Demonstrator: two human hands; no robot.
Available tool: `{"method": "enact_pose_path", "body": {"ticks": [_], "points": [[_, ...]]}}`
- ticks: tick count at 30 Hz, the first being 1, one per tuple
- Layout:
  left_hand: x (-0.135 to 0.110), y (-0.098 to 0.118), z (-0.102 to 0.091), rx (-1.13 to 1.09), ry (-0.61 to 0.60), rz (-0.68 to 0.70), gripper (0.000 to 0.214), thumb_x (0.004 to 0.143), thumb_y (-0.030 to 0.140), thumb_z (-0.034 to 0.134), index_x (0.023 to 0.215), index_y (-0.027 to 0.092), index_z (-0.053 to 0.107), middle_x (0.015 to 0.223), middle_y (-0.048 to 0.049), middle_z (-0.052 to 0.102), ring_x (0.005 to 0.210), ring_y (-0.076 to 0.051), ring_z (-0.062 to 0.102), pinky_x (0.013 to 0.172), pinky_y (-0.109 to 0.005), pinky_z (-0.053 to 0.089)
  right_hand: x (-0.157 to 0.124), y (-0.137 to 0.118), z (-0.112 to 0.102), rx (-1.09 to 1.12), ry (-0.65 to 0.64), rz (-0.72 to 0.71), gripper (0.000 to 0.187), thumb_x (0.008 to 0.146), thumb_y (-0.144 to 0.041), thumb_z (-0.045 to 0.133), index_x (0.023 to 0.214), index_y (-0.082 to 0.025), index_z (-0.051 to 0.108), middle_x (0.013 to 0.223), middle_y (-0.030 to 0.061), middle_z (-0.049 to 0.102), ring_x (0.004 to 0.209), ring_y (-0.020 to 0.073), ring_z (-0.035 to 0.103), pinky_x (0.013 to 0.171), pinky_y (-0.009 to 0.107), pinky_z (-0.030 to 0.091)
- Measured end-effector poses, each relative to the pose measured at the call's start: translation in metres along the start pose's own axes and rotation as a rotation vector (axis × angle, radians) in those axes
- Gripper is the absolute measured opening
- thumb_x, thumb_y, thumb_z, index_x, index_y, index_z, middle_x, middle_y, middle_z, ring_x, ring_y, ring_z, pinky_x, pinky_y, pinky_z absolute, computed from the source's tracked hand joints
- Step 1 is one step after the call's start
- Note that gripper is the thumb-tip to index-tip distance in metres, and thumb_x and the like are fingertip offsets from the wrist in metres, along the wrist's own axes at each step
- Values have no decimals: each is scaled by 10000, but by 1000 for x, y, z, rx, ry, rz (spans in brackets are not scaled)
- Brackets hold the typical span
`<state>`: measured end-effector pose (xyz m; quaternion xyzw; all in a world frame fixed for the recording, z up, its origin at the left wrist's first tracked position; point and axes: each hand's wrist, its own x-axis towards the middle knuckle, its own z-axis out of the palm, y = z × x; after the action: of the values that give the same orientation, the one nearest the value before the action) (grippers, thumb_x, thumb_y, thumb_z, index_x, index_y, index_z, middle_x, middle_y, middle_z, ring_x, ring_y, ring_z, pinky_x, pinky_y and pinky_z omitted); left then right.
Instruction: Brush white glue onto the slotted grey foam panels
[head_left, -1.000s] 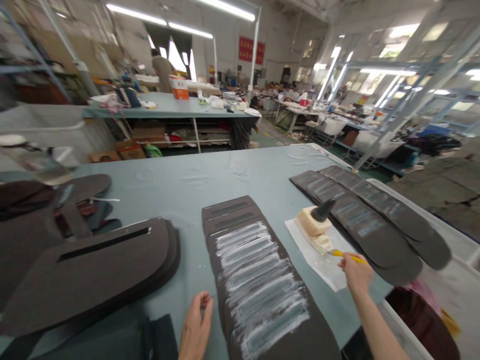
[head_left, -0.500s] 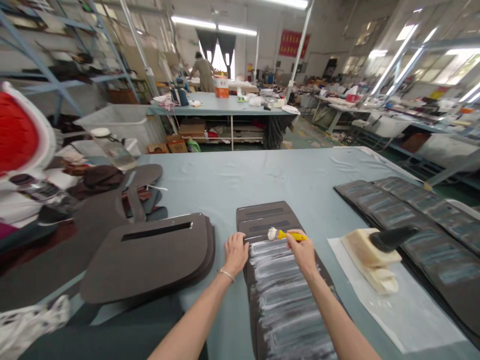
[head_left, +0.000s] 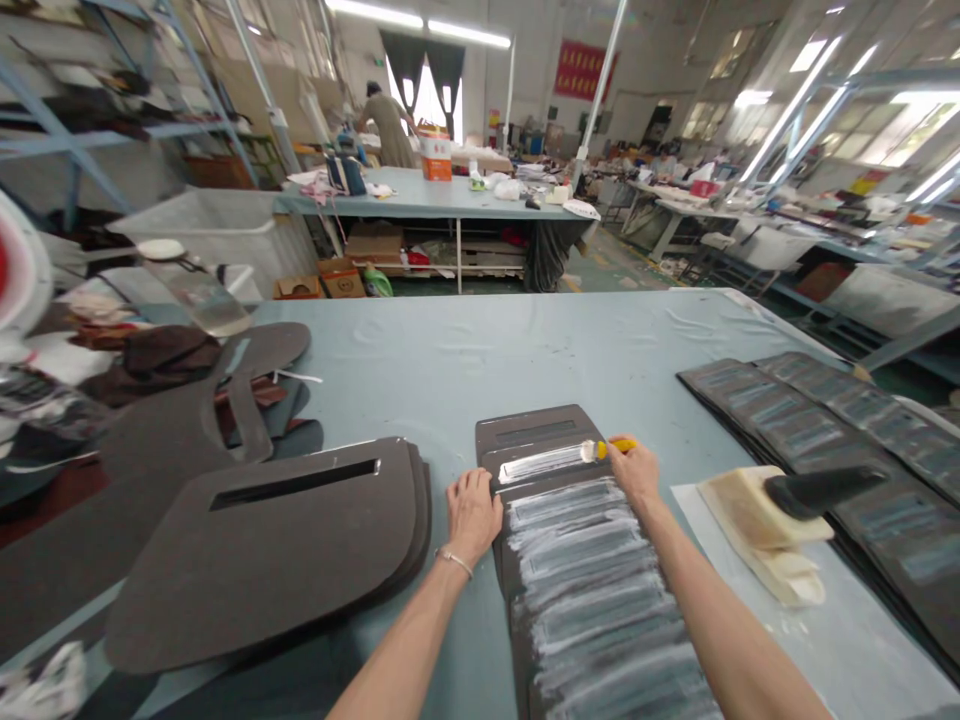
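A fanned row of dark grey slotted panels [head_left: 592,600] runs up the middle of the blue table [head_left: 465,360]; most carry white glue streaks. My right hand [head_left: 636,470] is closed on a yellow-handled brush [head_left: 609,447] whose bristles lie on a fresh white stripe across one of the far panels. My left hand [head_left: 472,512] rests on the row's left edge, fingers spread on the panels. To the right, a glue-crusted cream block with a black funnel-like cap [head_left: 780,525] sits on a white sheet [head_left: 862,640].
A stack of big dark panels with a slot [head_left: 277,545] lies at left, more dark cut pieces and clutter beyond it. Another row of glued panels [head_left: 840,440] runs along the right. A person stands at a far table [head_left: 420,195]. Shelving stands left.
My right hand came from the glue block to the panel row, then swept the brush rightward, leaving a white stripe. My left hand moved up onto the row's edge.
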<state>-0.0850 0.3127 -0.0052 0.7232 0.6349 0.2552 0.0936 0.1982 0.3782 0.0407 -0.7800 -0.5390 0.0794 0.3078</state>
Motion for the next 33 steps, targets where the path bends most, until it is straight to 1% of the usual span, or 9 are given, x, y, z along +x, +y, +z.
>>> {"method": "enact_pose_path", "body": {"ticks": [3,7,9,14,17,21,28,31,33], "points": [[1,2,-1,8,-18,-16,285,766,181,524,1051,191,514,1136,-93,543,1100,-260,447,940,-447,322,-13,-21,-3,-13,57,-72,263,776,-364,466,833,-199,662,634,25,598,583,163,511,579,262,341],[1,4,-3,32,-38,-23,276,790,201,506,1065,201,511,1139,-76,547,1108,-246,443,952,-419,313,-63,-70,22,249,-237,-343,236,821,-365,458,852,-224,644,717,-1,632,636,139,548,622,232,372],[1,5,-4,38,-46,-20,271,803,205,492,1074,207,509,1151,-67,546,1117,-238,438,956,-406,308,-70,-71,29,255,-306,-357,226,816,-359,462,839,-228,645,703,-6,629,630,139,548,618,230,373],[2,7,-4,34,-39,-60,290,776,190,521,1065,209,514,1140,-62,545,1112,-234,433,954,-393,301,-26,-11,7,5,-46,-101,260,783,-366,441,828,-209,644,617,10,583,582,159,509,579,251,333],[8,5,-3,19,-51,-122,258,747,182,544,1002,213,534,1064,-47,560,1058,-232,450,917,-389,318,-3,3,-4,-91,-8,-73,274,772,-378,442,827,-210,651,597,13,568,576,165,493,562,255,307],[27,-2,2,10,-24,-231,161,769,171,502,918,213,547,994,-39,569,988,-225,467,852,-382,339,-3,-32,13,96,-38,-112,263,763,-387,464,832,-213,650,598,-6,570,551,148,492,568,246,334],[55,-7,11,23,-27,-82,306,776,141,495,1070,226,509,1139,-44,534,1109,-214,422,931,-373,314,-20,-112,83,415,-261,-174,243,755,-375,483,833,-212,645,545,-38,543,497,127,496,520,217,353],[54,-7,13,58,-31,-67,283,781,152,499,1056,219,513,1116,-47,539,1094,-217,431,935,-378,312,-8,-105,92,295,-300,-207,232,739,-372,491,822,-229,654,516,-39,525,500,133,492,514,218,345],[53,-7,14,65,-9,-58,293,784,158,500,1070,222,506,1121,-45,537,1098,-217,428,937,-378,311,10,-84,83,168,-235,-189,226,728,-367,491,806,-234,657,525,-31,531,519,139,495,529,225,346]]}}
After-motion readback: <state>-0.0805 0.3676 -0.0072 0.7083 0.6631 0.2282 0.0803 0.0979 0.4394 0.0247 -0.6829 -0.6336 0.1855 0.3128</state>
